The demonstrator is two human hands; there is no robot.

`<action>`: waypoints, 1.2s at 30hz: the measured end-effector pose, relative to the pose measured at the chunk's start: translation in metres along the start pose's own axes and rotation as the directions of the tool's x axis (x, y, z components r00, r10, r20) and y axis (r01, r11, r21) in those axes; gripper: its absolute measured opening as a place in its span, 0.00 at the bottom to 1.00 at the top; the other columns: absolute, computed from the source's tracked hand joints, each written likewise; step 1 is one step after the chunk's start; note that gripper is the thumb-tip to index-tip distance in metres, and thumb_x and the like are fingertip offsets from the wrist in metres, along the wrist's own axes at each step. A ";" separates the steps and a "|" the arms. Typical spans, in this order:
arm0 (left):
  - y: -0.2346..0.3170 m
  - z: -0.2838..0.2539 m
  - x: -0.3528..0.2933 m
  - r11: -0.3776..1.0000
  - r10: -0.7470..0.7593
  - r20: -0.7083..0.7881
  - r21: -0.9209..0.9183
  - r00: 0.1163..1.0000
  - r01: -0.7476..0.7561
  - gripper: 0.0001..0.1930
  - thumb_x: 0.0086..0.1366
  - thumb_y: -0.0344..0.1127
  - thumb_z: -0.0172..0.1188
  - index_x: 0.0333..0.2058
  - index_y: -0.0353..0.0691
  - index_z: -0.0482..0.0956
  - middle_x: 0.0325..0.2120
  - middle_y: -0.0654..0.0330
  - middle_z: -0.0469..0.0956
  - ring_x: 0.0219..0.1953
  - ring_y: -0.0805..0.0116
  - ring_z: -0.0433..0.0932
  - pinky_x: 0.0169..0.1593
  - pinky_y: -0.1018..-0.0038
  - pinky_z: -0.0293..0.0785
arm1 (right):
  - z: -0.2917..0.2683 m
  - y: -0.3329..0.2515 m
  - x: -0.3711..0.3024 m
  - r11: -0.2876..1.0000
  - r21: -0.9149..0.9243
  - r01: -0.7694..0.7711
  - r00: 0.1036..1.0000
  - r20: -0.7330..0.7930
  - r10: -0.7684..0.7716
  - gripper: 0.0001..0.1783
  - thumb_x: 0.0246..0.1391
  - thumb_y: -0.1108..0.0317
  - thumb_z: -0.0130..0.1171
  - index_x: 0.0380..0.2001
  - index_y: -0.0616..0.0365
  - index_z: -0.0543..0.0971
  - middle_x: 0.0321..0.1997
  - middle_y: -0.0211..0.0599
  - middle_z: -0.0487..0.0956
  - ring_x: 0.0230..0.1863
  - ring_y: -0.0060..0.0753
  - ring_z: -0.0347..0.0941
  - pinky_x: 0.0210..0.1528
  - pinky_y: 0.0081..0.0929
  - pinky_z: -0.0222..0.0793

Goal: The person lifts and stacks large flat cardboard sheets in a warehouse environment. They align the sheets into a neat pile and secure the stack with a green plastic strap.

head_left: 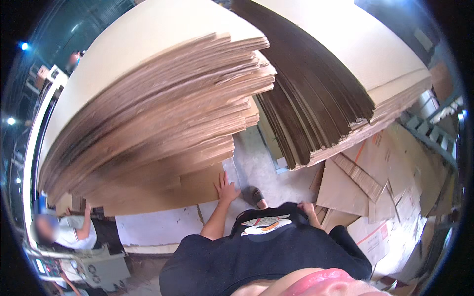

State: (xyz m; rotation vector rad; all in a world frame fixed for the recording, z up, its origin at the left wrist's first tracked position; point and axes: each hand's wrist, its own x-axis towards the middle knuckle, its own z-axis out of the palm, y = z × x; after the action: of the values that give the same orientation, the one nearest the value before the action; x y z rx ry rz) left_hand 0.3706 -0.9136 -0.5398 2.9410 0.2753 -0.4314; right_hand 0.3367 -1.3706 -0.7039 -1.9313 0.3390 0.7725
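Left hand (226, 189), spread wide, rests at the right edge of the cardboard sheet (200, 190). The stack (163, 98) presents stepped edges ahead-left; a floor passage (251, 153) opens ahead-right. Right hand (308, 209): grip not discernible.

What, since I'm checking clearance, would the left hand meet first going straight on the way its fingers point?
The left hand would probably meet the tall cardboard stack first, though depth is unclear.

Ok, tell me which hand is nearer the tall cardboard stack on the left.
Left. The left hand is at the lower right of the cardboard stack, against a brown sheet; the right hand is farther off, by the black shirt.
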 end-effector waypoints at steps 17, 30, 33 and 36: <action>-0.018 0.147 -0.227 0.809 -0.022 0.192 -0.573 0.981 0.130 0.31 0.61 0.56 0.62 0.56 0.40 0.75 0.58 0.38 0.71 0.62 0.41 0.68 0.65 0.55 0.64 | 0.035 0.126 -0.109 0.818 0.475 -0.325 0.945 0.199 0.260 0.26 0.65 0.43 0.48 0.31 0.57 0.76 0.30 0.37 0.81 0.30 0.33 0.76 0.31 0.30 0.72; -0.112 0.277 -0.433 0.492 -0.260 0.547 -0.634 0.796 0.597 0.30 0.63 0.60 0.55 0.41 0.34 0.86 0.36 0.49 0.86 0.40 0.55 0.84 0.49 0.59 0.77 | -0.081 -0.182 -0.021 0.493 0.575 0.653 0.711 -0.239 -0.662 0.37 0.64 0.31 0.45 0.53 0.54 0.78 0.47 0.34 0.80 0.52 0.34 0.72 0.57 0.36 0.66; -0.119 0.293 -0.447 0.435 -0.282 0.515 -0.683 0.809 0.587 0.30 0.63 0.60 0.56 0.43 0.35 0.86 0.38 0.50 0.86 0.41 0.55 0.83 0.50 0.59 0.76 | -0.137 -0.425 -0.066 0.294 0.723 0.625 0.646 -0.267 -0.715 0.39 0.66 0.31 0.39 0.57 0.55 0.76 0.53 0.35 0.78 0.57 0.34 0.68 0.63 0.38 0.57; -0.137 0.287 -0.451 0.357 -0.441 0.405 -0.739 0.801 0.571 0.29 0.62 0.61 0.57 0.40 0.37 0.87 0.38 0.50 0.86 0.42 0.53 0.83 0.49 0.60 0.76 | -0.101 -0.615 -0.174 0.120 0.708 0.696 0.504 -0.362 -0.784 0.42 0.68 0.34 0.34 0.69 0.58 0.62 0.71 0.46 0.63 0.72 0.46 0.57 0.74 0.52 0.45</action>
State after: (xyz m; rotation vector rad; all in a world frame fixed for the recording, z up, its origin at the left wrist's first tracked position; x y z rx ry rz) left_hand -0.1594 -0.9039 -0.6949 1.7732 1.0708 -0.4009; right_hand 0.5730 -1.1843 -0.1306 -0.8946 -0.3629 -0.0600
